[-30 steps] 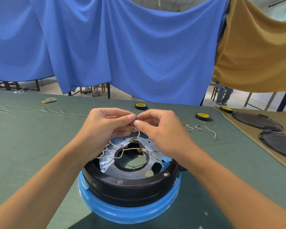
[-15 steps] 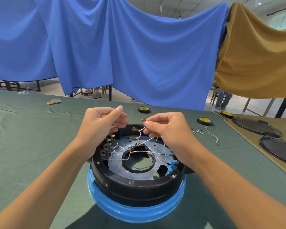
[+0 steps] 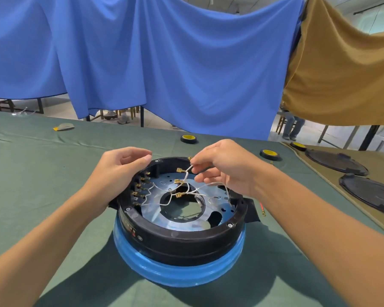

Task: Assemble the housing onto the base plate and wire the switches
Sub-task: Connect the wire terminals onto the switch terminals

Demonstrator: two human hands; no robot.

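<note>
A round black housing (image 3: pixel 182 237) sits on a blue ring (image 3: pixel 177 272), with a shiny metal base plate (image 3: pixel 217 196) bolted inside it. Brass switch terminals (image 3: pixel 140 188) line the inner left wall. Thin white wires (image 3: pixel 187 187) with brass connectors lie tangled over the plate. My right hand (image 3: pixel 227 167) hovers over the far rim and pinches one white wire near its connector. My left hand (image 3: pixel 118 171) rests against the left outer rim, fingers curled loosely, and I see nothing held in it.
Three black-and-yellow tape rolls (image 3: pixel 188 138) (image 3: pixel 268 154) lie on the green cloth behind the housing. Two flat black lids (image 3: pixel 336 161) (image 3: pixel 372 196) rest on a tan cloth at right. A red-tipped wire (image 3: pixel 262 208) lies by the housing. Blue and tan sheets hang behind.
My hands have come apart. The left hand let go of the wire and dropped to the housing's left rim. The right hand kept the wire and lifted it slightly.
</note>
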